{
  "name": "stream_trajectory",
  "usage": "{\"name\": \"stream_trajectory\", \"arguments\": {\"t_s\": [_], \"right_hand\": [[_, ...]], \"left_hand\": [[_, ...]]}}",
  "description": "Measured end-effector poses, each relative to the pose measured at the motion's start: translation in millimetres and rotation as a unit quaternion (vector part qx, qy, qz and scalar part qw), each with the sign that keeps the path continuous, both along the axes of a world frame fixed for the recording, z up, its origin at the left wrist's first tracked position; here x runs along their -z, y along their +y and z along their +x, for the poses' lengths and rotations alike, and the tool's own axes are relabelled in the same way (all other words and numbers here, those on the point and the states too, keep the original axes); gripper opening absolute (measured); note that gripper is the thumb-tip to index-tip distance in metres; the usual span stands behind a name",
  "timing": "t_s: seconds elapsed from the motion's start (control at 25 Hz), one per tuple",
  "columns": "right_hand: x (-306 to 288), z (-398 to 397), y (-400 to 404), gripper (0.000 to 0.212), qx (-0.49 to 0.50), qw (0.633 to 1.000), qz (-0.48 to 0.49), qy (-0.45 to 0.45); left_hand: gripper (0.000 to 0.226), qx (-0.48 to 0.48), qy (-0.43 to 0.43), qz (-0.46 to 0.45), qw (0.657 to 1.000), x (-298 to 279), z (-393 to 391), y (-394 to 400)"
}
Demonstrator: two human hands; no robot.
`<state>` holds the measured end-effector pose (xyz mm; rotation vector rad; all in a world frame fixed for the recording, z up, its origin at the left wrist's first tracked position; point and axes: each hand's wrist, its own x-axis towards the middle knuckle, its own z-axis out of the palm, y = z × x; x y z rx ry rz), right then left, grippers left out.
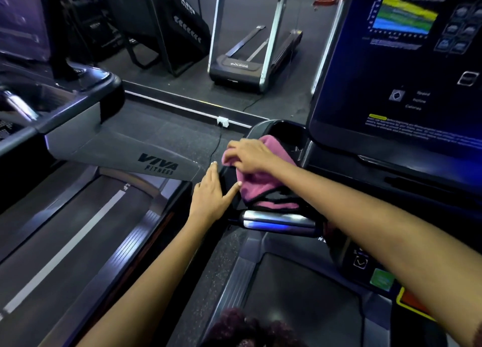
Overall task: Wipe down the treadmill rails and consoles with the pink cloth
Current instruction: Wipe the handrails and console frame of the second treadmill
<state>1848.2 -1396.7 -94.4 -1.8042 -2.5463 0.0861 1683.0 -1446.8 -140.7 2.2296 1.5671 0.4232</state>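
The pink cloth (257, 187) lies bunched over the left end of the treadmill console (284, 130), partly draped into its black cup-holder tray. My right hand (250, 155) rests on top of the cloth, its fingers curled into the fabric at its left edge. My left hand (211, 193) lies flat on the console's black left side, fingers straight, thumb touching the cloth's lower left edge. Just below the cloth runs the shiny silver handrail grip (279, 221). The big touchscreen (407, 67) stands lit at the right.
A second treadmill (156, 161) marked VIVA FITNESS stands to the left, its belt (65, 245) running toward me. Across the aisle stands another treadmill (247, 60) and dark machines. A wall socket (223, 121) with a cable lies on the floor ahead.
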Motion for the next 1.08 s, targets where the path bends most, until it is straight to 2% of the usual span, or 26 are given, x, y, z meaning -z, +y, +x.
{"name": "stream_trajectory", "arguments": {"t_s": [0.04,0.12,0.28,0.4,0.48,0.56,0.64,0.72,0.8,0.92,1.0,1.08], "right_hand": [[-2,7,-4,0.024,-0.024,0.999,-0.012,0.023],[-7,22,5,0.027,-0.002,0.998,-0.034,0.046],[-14,25,37,0.024,0.174,0.984,-0.042,0.007],[-14,-5,38,0.024,0.114,0.993,-0.007,-0.035],[-7,-4,19,0.025,0.072,0.997,0.014,0.016],[-1,10,1,0.029,0.105,0.993,0.041,0.021],[5,19,-14,0.037,0.199,0.977,0.072,-0.026],[16,12,-26,0.048,0.251,0.963,0.083,-0.056],[26,-3,-38,0.059,0.252,0.961,0.086,-0.076],[23,0,-35,0.047,0.24,0.963,0.086,-0.09],[14,7,-18,0.037,0.251,0.961,0.083,-0.083],[5,10,6,0.032,0.287,0.955,0.056,-0.045]], "left_hand": [[0.088,0.008,0.005,-0.006,1.0,0,0,3],[0.089,0.028,0.028,-0.014,0.999,2,1,6],[0.088,0.038,0.038,-0.019,0.998,1,0,3],[0.088,0.033,0.03,-0.02,0.999,-1,0,3],[0.091,0.03,0.03,-0.023,0.999,-3,-1,1],[0.093,0.028,0.026,-0.016,0.999,-4,-2,0],[0.092,0.034,0.019,-0.01,0.999,-4,-3,1],[0.084,0.044,0.013,-0.02,0.999,-1,-4,1],[0.069,0.036,-0.008,-0.041,0.998,-1,-4,4],[0.052,-0.005,-0.026,-0.007,1.0,-11,8,21],[0.054,0.008,-0.005,0.013,1.0,-18,20,36],[0.06,0.051,-0.012,-0.023,0.998,-14,29,44]]}}
